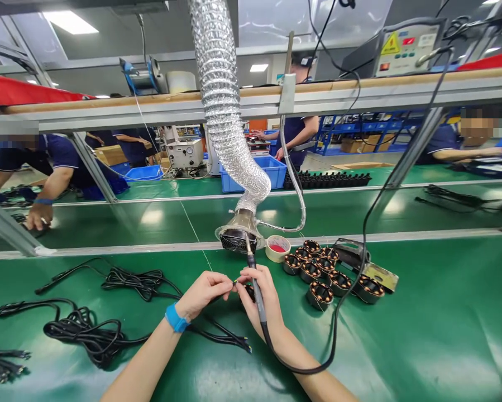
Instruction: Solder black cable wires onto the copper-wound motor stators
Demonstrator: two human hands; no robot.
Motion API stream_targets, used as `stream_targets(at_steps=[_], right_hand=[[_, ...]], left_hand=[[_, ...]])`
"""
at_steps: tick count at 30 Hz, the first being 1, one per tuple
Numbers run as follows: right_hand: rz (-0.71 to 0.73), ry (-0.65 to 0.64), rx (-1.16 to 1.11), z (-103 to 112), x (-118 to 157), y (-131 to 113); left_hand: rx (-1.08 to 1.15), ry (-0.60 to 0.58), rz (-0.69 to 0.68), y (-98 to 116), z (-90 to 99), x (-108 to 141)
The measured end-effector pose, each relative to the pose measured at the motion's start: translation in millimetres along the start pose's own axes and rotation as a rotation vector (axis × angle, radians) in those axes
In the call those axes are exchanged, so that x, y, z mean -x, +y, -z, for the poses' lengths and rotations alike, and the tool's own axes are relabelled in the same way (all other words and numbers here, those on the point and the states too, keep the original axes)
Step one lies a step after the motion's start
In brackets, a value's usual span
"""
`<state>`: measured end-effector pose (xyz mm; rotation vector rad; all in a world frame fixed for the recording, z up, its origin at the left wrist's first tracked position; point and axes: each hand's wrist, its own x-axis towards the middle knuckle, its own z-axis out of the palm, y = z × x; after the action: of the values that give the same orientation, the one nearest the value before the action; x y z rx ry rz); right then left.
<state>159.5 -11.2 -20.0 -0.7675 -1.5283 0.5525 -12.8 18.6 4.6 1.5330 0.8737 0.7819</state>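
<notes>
- Head view, left: black cable coils (83,338) lie on the green tabletop (435,340), beside the left forearm.
- Left hand (204,291): grip pinches a thin wire end (235,283) between thumb and index finger; the wire's direction is too small to tell.
- Right hand (267,301): grip grasps the soldering iron (257,293), at centre, fingertips near the wire end. Whether they also hold it cannot be told.
- Burn risk: if heated, the tip, just beyond the fingers, could scorch skin or insulation should the iron tilt.
- Deflection risk: the cord (303,371) crosses the right forearm; a snag could swing the tip.
- Orientation: the tip points away from the wearer, toward the fume extractor (238,241); the long axis runs fore-and-aft, leaning slightly left.
- Right: wound cores (320,304) stand grouped beside the tape roll (271,255).
</notes>
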Motion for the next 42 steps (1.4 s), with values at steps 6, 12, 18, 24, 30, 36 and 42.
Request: stream_targets(at_steps=[6,12,18,24,30,36,42], right_hand=[[-0.007,0.003,-0.002,2.6,2.8,-0.7],[-0.068,0.034,-0.011,-1.7,4.4,-3.2],[0.012,0.030,0.099,0.2,7.1,-7.9],[0.085,-0.054,0.087,-0.9,6.1,-16.2],[0.090,-0.041,0.073,-4.6,8.7,-13.4],[0.031,-0.021,0.099,-0.6,12.8,-4.1],[0.015,-0.019,0.091,3.2,14.0,-1.4]], left_hand=[[0.057,0.068,-0.025,-5.8,-3.6,-3.0],[0.081,0.165,-0.009,-1.8,-6.9,0.6],[0.055,0.201,0.029,1.8,-9.5,2.0],[-0.129,0.044,-0.013,5.7,-22.9,7.5],[-0.238,-0.001,-0.027,1.5,-30.1,11.4],[-0.335,0.006,0.016,0.7,-27.8,9.8],[-0.393,0.004,0.025,5.8,-23.1,9.9]])
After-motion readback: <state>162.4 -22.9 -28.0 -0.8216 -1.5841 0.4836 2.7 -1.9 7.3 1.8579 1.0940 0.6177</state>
